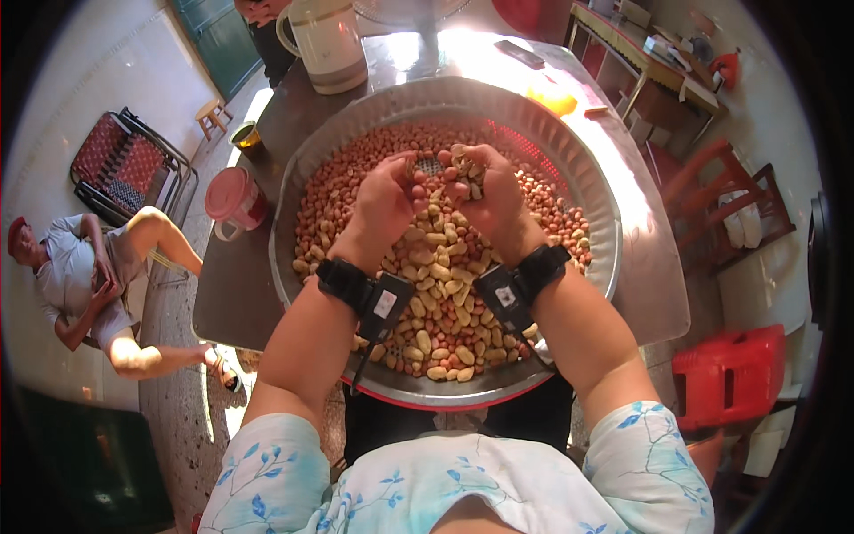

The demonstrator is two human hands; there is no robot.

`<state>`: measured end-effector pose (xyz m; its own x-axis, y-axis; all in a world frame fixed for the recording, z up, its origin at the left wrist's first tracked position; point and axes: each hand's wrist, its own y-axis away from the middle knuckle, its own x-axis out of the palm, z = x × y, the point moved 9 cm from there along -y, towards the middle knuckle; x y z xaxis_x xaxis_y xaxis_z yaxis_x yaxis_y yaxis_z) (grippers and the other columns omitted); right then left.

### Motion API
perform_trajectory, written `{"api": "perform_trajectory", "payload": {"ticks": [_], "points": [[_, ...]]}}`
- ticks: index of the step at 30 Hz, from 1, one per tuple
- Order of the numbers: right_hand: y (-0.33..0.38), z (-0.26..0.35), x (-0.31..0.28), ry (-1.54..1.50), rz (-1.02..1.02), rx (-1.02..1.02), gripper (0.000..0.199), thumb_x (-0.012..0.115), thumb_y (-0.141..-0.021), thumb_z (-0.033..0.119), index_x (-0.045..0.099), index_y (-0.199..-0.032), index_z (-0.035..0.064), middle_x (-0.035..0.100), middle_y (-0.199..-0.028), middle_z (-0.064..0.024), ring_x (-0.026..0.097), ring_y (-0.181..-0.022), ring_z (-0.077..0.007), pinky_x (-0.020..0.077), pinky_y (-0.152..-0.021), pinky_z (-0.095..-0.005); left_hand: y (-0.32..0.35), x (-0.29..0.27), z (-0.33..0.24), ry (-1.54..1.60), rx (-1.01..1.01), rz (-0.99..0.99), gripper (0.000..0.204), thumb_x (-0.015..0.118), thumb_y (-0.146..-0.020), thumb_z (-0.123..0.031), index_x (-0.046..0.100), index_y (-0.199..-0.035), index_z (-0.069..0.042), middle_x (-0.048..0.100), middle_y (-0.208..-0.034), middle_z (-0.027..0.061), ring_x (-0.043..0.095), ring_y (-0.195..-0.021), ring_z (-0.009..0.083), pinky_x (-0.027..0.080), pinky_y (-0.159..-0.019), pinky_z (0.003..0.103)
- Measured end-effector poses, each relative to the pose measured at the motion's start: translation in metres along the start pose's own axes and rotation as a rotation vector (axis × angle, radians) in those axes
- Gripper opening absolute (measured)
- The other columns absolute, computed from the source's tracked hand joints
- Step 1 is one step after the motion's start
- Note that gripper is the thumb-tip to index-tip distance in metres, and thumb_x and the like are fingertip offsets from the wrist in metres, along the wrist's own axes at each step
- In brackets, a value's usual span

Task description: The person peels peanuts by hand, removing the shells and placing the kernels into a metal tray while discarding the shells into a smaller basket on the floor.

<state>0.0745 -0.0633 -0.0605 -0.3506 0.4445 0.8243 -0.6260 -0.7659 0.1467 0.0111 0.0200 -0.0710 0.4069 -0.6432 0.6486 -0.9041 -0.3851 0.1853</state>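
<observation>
The left hand (pixel 382 203) was over the basin (pixel 607 209), its fingers bent inward and the thumb side turned toward the other hand. The gap between its thumb and fingers was small; reddish kernels (pixel 342 191) showed right at the fingertips, and whether any was pinched there could not be told.

The right hand (pixel 495 200) faced it, a narrow gap between the two. Its fingers were curled in and closed on several pale shells (pixel 467 164), which showed between the fingertips and the thumb; whether these were whole or split could not be determined.

The basin was round and metal, with a fluted wall, and stood at the near edge of the table (pixel 656 303). Kernels lay mostly along its far part and sides. Unshelled pods (pixel 438 267) were heaped through the middle and near part, below the hands, with some kernels among them.

Each wrist bore a black band (pixel 345 282). A lidded pink mug (pixel 236 198) stood left of the basin; a jug (pixel 329 49) stood beyond it.
</observation>
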Motion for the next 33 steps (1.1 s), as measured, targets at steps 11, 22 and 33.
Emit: {"api": "perform_trajectory", "payload": {"ticks": [11, 22, 33], "points": [[0.022, 0.023, 0.032, 0.437, -0.063, -0.536, 0.008, 0.05, -0.08, 0.012, 0.051, -0.078, 0.0043, 0.052, -0.064, -0.0045, 0.048, -0.054, -0.01, 0.0407, -0.048, -0.0212, -0.001, 0.04, 0.027, 0.354, 0.012, -0.007, 0.038, 0.028, -0.09, -0.036, 0.048, -0.09, -0.004, 0.055, -0.083, 0.0083, 0.054, -0.075, 0.0183, 0.044, -0.073, 0.032], [0.086, 0.043, 0.085, 1.108, 0.124, -1.197, 0.012, 0.052, -0.065, 0.001, 0.056, -0.077, 0.0021, 0.056, -0.082, -0.0125, 0.052, -0.083, -0.0282, 0.0426, -0.074, -0.0349, 0.015, 0.049, 0.026, 0.264, 0.135, 0.36, 0.039, 0.026, -0.089, -0.035, 0.049, -0.096, -0.005, 0.054, -0.093, 0.0075, 0.051, -0.089, 0.0182, 0.042, -0.081, 0.031], [0.093, 0.01, 0.131, 1.68, 0.213, -1.209, 0.034, 0.04, -0.083, 0.028, 0.059, -0.101, 0.0058, 0.054, -0.109, -0.0121, 0.034, -0.118, -0.0329, 0.0183, -0.1, -0.0426, 0.07, 0.078, -0.018, 0.283, 0.243, 0.585, 0.041, 0.027, -0.086, -0.032, 0.043, -0.111, -0.004, 0.047, -0.111, 0.0088, 0.043, -0.108, 0.0193, 0.035, -0.093, 0.032]]}}
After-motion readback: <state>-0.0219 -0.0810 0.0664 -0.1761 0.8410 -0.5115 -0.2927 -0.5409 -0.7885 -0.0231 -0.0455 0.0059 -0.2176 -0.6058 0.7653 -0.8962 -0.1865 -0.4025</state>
